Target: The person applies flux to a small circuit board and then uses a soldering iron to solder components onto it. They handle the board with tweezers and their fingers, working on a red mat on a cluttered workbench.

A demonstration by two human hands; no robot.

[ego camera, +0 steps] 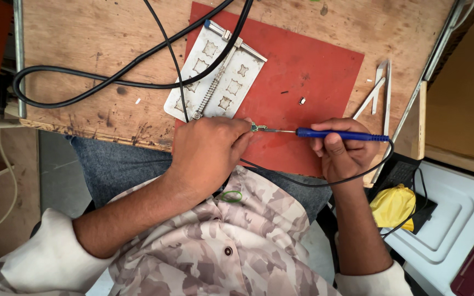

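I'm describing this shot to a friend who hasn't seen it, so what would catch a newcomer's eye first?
First, the two hands meeting at the near edge of the red mat: the right hand holds a blue-handled soldering iron, its tip on a small metal part pinched by the left hand. Just beyond lies a grey metal jig crossed by black cables.

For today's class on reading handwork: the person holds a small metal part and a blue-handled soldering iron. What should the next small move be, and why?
Probably ease the iron's tip in to touch the small metal part. The left hand pinches that part over the red mat, and the right hand holds the soldering iron level, its tip right beside the part; whether they already touch cannot be told.
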